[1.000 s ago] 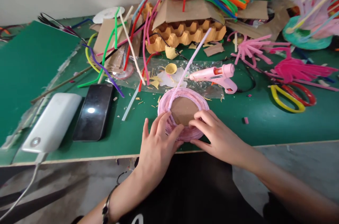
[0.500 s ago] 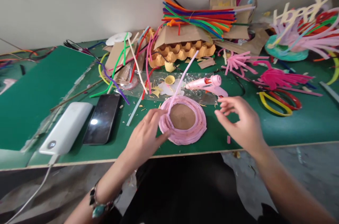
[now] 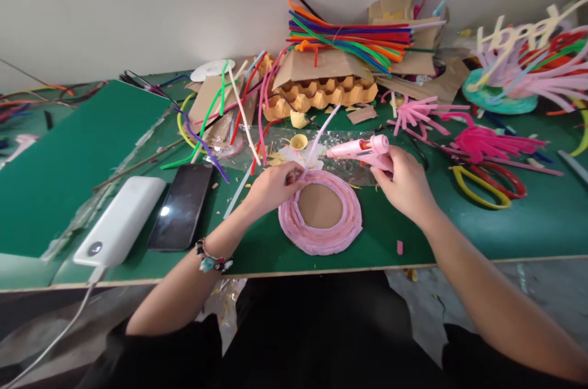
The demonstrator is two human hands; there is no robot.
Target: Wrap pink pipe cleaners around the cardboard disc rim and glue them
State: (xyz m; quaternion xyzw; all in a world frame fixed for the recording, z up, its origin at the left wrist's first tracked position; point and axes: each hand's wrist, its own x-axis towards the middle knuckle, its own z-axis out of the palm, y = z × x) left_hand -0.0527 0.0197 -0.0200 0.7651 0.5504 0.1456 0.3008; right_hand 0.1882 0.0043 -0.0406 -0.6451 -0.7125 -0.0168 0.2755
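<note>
A round cardboard disc lies near the table's front edge, ringed by coiled pink pipe cleaner. From the ring's upper left a loose pale lilac pipe cleaner sticks up and away. My left hand pinches this pipe cleaner near its base, at the ring's edge. My right hand is wrapped round the handle of a pink hot glue gun, whose nozzle points left, just beyond the ring. Part of the handle is hidden by my fingers.
Behind stand an egg carton and a bundle of coloured pipe cleaners. A phone and a white power bank lie left. Scissors and pink pipe-cleaner tufts sit right. A plastic sheet carries scraps.
My right hand has moved up and closed on the glue gun. My left hand has shifted up along the ring to pinch the loose pipe cleaner. The view has tilted slightly.
</note>
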